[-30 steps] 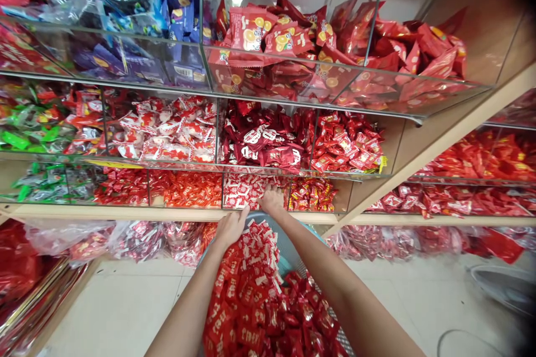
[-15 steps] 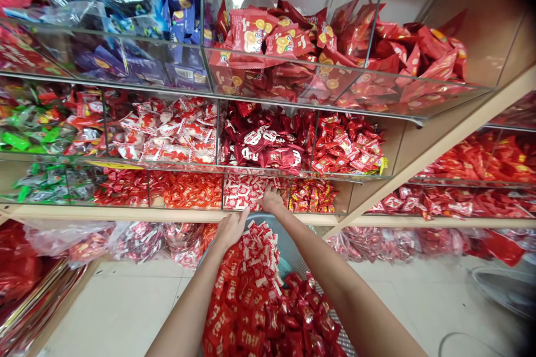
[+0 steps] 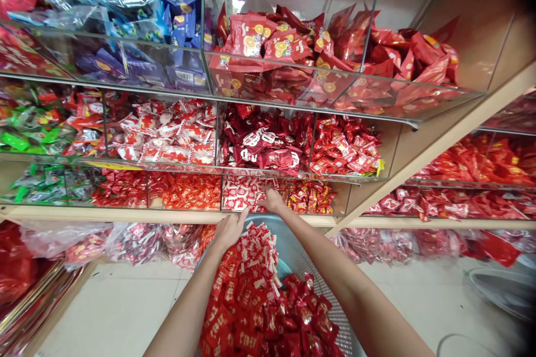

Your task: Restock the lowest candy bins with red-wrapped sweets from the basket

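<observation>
A blue-grey plastic basket [image 3: 307, 251] full of wrapped candies stands below me, its far rim against the shelf front. My left hand [image 3: 231, 230] grips that rim on the left, thumb stretched along it towards the shelf. Inside the basket are small red-and-white candies [image 3: 262, 248], larger red packets with pale lettering [image 3: 234, 301] and shiny dark red candies [image 3: 301, 312]. My right hand [image 3: 273, 201] reaches over the rim into a bottom-shelf compartment of small red-and-white candies [image 3: 240, 192]. Its thumb and fingers look apart, touching the candies; the fingertips are partly hidden.
Clear dividers split the shelves. Above are maroon packets [image 3: 263, 145], red orange-print packets [image 3: 255, 39] and blue packets [image 3: 180, 17]. A slanting wooden upright [image 3: 377, 189] stands to the right. Bagged candies [image 3: 138, 240] lie under the bottom shelf, on the tiled floor [image 3: 125, 301].
The view has shifted very slightly. Both hands and the basket stay in nearly the same places, the right hand still at the red-and-white candies.
</observation>
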`<state>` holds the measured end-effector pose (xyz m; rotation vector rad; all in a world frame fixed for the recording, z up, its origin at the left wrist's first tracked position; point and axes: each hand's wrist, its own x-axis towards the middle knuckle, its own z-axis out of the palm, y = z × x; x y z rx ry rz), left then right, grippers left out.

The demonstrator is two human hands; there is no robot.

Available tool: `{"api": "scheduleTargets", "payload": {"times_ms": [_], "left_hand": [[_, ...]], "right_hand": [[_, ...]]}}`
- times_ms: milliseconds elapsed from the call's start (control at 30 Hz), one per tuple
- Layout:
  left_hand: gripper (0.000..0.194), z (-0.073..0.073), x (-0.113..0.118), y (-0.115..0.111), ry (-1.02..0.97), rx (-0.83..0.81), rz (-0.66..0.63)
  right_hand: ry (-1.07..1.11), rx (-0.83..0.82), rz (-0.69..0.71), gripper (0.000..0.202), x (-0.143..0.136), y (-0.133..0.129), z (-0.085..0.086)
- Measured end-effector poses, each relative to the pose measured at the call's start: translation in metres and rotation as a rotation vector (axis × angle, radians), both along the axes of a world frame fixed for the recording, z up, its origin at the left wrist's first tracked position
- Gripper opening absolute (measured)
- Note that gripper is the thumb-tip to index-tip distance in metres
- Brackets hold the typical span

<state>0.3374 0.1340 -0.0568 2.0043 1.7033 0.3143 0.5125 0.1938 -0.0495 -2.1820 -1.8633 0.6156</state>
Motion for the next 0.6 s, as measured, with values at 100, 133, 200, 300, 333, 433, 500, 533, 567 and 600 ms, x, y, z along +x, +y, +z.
{"api": "scheduleTargets", "payload": {"times_ms": [100,133,200,300,333,433,500,533,567,600], "left_hand": [[0.079,-0.001,0.0,0.0,0.002,0.011,-0.006],[0.079,-0.001,0.0,0.0,0.0,0.011,-0.007],[0.079,-0.001,0.0,0.0,-0.007,0.01,-0.013],[0.079,-0.001,-0.001,0.0,-0.015,0.004,-0.012],[0.079,0.0,-0.001,0.0,-0.016,0.0,-0.011],[0.079,0.0,-0.001,0.0,-0.021,-0.004,-0.01],[0.079,-0.001,-0.001,0.0,-0.024,0.0,-0.014],[0.079,-0.002,-0.001,0.001,-0.024,0.0,-0.012],[0.079,-0.002,-0.001,0.001,-0.022,-0.001,-0.009],[0.079,-0.003,-0.001,0.001,-0.021,-0.004,-0.007]], "right_hand": [[0.086,0.047,0.036,0.047,0.002,0.0,-0.002],[0.107,0.061,0.043,0.046,0.003,0.0,-0.003],[0.131,0.086,0.049,0.043,0.004,0.001,-0.005],[0.192,0.143,0.04,0.043,0.005,0.004,-0.008],[0.228,0.165,0.032,0.043,0.005,0.004,-0.008],[0.345,0.214,-0.02,0.043,0.008,0.006,-0.009],[0.422,0.261,-0.064,0.043,0.01,0.007,-0.01],[0.461,0.291,-0.083,0.043,0.011,0.008,-0.01],[0.501,0.321,-0.097,0.043,0.012,0.008,-0.011],[0.543,0.351,-0.104,0.043,0.012,0.009,-0.011]]}}
